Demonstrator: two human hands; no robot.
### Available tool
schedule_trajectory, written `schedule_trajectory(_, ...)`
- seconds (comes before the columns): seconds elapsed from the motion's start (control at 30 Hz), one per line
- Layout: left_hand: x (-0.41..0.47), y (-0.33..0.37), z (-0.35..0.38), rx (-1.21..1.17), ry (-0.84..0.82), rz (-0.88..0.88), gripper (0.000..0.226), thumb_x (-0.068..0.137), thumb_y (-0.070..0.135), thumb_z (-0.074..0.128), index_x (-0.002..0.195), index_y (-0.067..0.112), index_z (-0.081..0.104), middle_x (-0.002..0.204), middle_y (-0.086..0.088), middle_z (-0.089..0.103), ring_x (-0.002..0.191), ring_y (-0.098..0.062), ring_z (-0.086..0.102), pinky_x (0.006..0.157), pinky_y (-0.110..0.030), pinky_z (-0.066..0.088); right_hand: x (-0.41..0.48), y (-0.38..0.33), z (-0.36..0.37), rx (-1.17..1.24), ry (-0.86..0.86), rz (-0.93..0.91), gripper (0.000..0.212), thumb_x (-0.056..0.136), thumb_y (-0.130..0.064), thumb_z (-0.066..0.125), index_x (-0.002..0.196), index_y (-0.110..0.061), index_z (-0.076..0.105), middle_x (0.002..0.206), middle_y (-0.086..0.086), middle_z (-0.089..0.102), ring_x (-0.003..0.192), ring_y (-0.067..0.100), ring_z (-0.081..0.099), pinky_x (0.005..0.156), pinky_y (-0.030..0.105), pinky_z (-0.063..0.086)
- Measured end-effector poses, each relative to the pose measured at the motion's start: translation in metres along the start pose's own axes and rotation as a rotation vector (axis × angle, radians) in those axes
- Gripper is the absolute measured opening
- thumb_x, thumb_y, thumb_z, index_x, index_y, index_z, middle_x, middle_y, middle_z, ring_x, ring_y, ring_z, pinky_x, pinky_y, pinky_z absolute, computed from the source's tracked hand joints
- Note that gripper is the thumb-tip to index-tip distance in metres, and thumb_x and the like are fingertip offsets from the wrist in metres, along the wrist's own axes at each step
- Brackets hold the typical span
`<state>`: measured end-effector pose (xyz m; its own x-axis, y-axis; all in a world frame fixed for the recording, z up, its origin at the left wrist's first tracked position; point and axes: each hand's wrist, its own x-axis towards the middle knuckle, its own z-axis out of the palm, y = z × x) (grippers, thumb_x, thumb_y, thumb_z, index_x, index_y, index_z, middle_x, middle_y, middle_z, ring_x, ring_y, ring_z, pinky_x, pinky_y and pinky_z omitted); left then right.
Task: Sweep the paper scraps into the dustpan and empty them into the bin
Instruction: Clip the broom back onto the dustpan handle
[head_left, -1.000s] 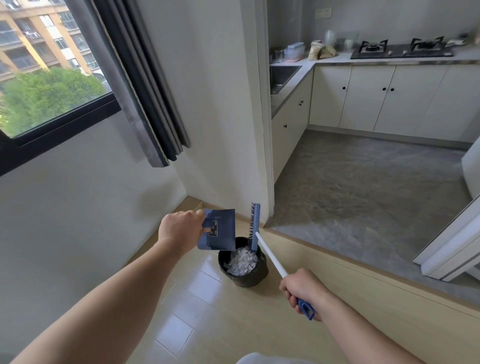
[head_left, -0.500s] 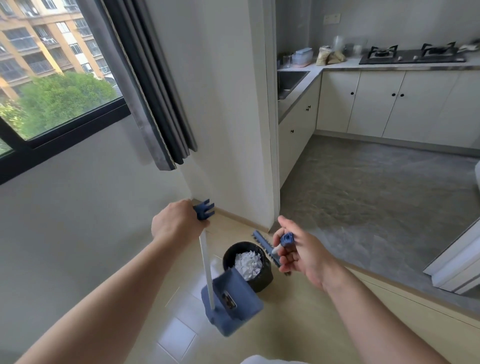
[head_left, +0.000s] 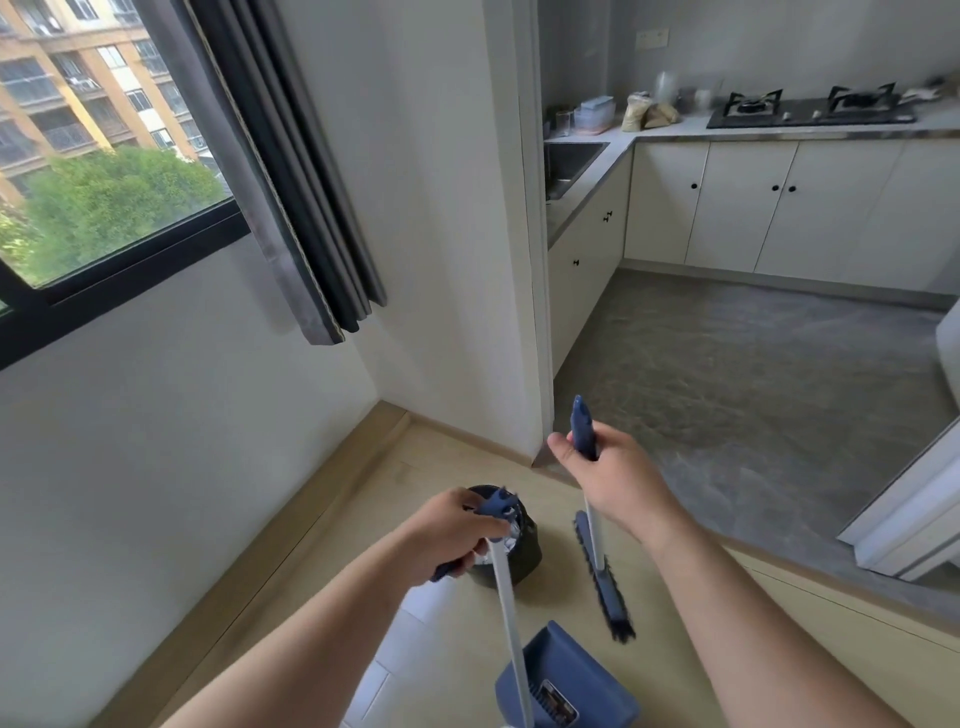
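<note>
My left hand (head_left: 451, 531) grips the blue top of the dustpan's white handle, and the blue dustpan (head_left: 569, 678) hangs low near the floor at the bottom of the view. The small black bin (head_left: 522, 558) stands on the floor just behind my left hand, with white paper scraps (head_left: 511, 535) partly visible inside it. My right hand (head_left: 605, 473) holds the blue grip of the broom upright. The broom head (head_left: 605, 584) with dark bristles rests on the floor to the right of the bin.
A white wall corner (head_left: 535, 312) and the raised grey kitchen floor step (head_left: 779, 566) lie right of the bin. A wall under the window (head_left: 104, 208) runs along the left, with a dark curtain (head_left: 291, 182). White cabinets (head_left: 753, 208) stand at the back.
The dustpan came down from its tipped position over the bin and now hangs low in front of it. The broom swung upright, its head resting on the floor right of the bin.
</note>
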<state>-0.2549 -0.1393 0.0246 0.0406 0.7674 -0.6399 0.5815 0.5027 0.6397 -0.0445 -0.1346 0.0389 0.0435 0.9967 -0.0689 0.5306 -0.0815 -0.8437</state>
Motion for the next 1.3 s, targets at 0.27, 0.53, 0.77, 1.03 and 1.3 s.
schedule_trajectory(0.27,0.000,0.004,0.051,-0.215,-0.089,0.156,0.060,0.087,0.010,0.075,0.140,0.020,0.047,0.085,-0.012,0.070,0.058,-0.015,0.057,0.053,-0.027,0.049,0.014,-0.021,-0.021,0.360,0.004,-0.124,0.012,0.091,-0.019,0.070,0.087,-0.008,0.073,0.077,0.011,0.062,0.069,0.025,0.058,0.073,0.044,0.053)
schedule_trajectory(0.53,-0.006,0.013,0.069,-0.303,-0.099,0.243,0.060,0.087,0.012,0.076,0.138,0.029,0.048,0.083,-0.003,0.068,0.054,-0.015,0.047,0.051,-0.026,0.041,0.019,-0.038,-0.030,0.577,0.088,-0.132,0.070,0.088,-0.045,0.070,0.068,0.011,0.034,0.060,0.012,0.035,0.058,0.027,0.031,0.063,0.040,0.033)
schedule_trajectory(0.77,-0.005,0.009,0.073,-0.174,-0.034,0.330,0.061,0.085,0.015,0.077,0.134,0.039,0.050,0.097,-0.005,0.071,0.063,-0.011,0.060,0.062,-0.027,0.051,0.008,-0.043,-0.018,0.617,0.055,-0.116,0.060,0.089,-0.036,0.069,0.059,0.002,0.033,0.056,0.011,0.029,0.055,0.027,0.025,0.059,0.041,0.029)
schedule_trajectory(1.03,-0.003,0.005,0.075,-0.147,0.036,0.382,0.061,0.082,0.015,0.078,0.132,0.039,0.052,0.089,-0.001,0.070,0.058,-0.008,0.059,0.056,-0.024,0.049,-0.002,-0.044,-0.009,0.682,0.071,-0.073,0.048,0.084,-0.022,0.070,0.053,-0.012,0.035,0.051,0.007,0.027,0.049,0.020,0.024,0.056,0.037,0.028)
schedule_trajectory(1.3,0.003,0.003,0.075,-0.110,0.047,0.358,0.064,0.080,0.012,0.076,0.132,0.039,0.052,0.085,-0.004,0.070,0.058,-0.011,0.060,0.057,-0.027,0.052,-0.006,-0.043,0.006,0.679,0.134,-0.042,0.052,0.078,-0.023,0.070,0.064,0.008,0.031,0.060,0.012,0.028,0.056,0.024,0.023,0.061,0.039,0.030)
